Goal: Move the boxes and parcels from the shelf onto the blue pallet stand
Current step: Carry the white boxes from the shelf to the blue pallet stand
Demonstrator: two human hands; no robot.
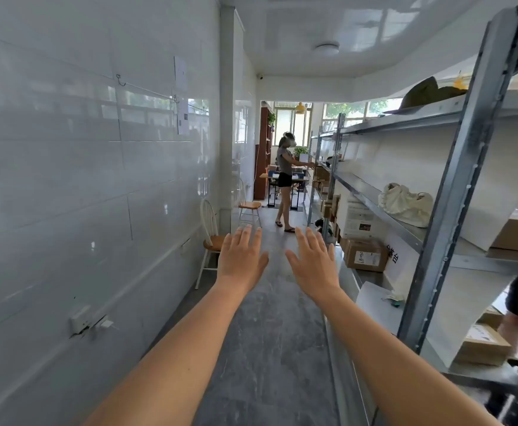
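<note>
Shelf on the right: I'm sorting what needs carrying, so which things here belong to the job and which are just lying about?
Job:
shelf
taped box
white carton
low box
left hand, open
right hand, open

Lying about:
cloth bag
chairs
distant person

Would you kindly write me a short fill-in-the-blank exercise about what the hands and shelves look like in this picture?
1. Both the left hand and the right hand hold ____.
2. The grey metal shelving rack stands on the person's ____ side.
3. The crumpled white cloth bag lies one shelf ____ the labelled brown cardboard box.
4. Two wooden-seated white chairs stand against the ____ tiled wall.

Missing words: nothing; right; above; white
</note>
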